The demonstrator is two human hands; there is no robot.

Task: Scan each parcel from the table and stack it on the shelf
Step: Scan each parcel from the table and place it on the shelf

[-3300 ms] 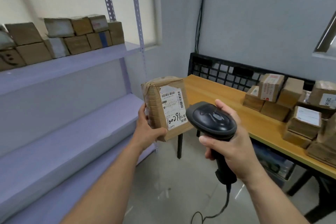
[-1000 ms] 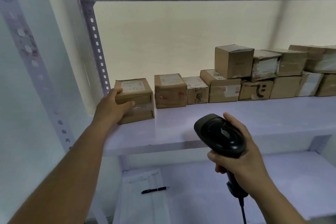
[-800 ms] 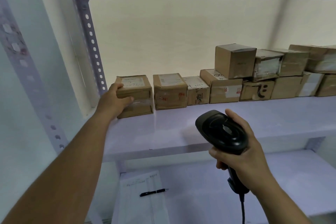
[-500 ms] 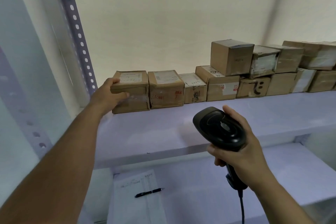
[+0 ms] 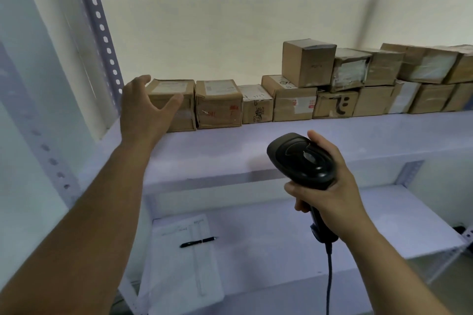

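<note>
A brown cardboard parcel [image 5: 179, 99] with a white label on top stands at the left end of a row of parcels on the pale purple shelf [image 5: 230, 151]. My left hand [image 5: 146, 110] is in front of its left side with fingers spread and relaxed, holding nothing. My right hand [image 5: 325, 186] grips a black barcode scanner [image 5: 302, 158] by its handle below the shelf's front edge. The scanner's cable hangs down.
Several more parcels [image 5: 307, 94] line the back of the shelf to the right, some stacked two high. On the lower shelf lie a sheet of paper [image 5: 184, 263] and a black pen [image 5: 198, 241]. A perforated upright post [image 5: 102, 33] stands left of the parcels.
My left hand pushed the parcel back against the row, then let go and drew slightly away with fingers spread. The scanner hand stayed about where it was.
</note>
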